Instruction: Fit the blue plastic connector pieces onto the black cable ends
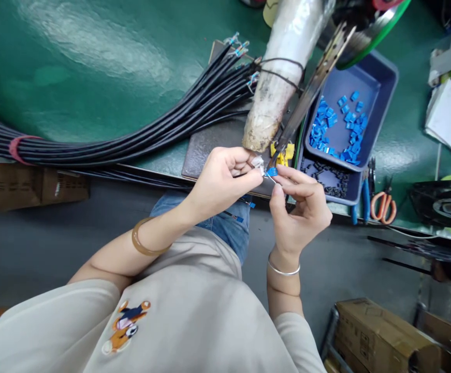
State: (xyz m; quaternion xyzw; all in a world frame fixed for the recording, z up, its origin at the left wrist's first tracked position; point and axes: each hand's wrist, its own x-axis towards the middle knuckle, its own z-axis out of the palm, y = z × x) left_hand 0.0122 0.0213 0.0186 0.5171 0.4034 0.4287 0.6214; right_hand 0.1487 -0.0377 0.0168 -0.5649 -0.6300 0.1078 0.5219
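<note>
My left hand (229, 173) is closed in a pinch on a small white piece (258, 162), whose kind I cannot make out. Against it sits a small blue connector (272, 172), just beyond my left thumb tip. My right hand (301, 202) pinches a thin pale wire (272, 178) between thumb and forefinger, its end at the blue connector. Right behind the fingertips is a yellow plastic tool or holder (286, 153). A white wrapped duct (277, 77) comes down close above both hands, beside a slotted metal bar (314, 88).
Black cables (132, 147), tied with a red band, lie across the green table (93, 57). Blue connectors fill part of a bin (380, 77), which overlaps another bin with small black parts (328, 178). Orange-handled pliers (383, 207) lie right. Cartons (380, 336) stand below.
</note>
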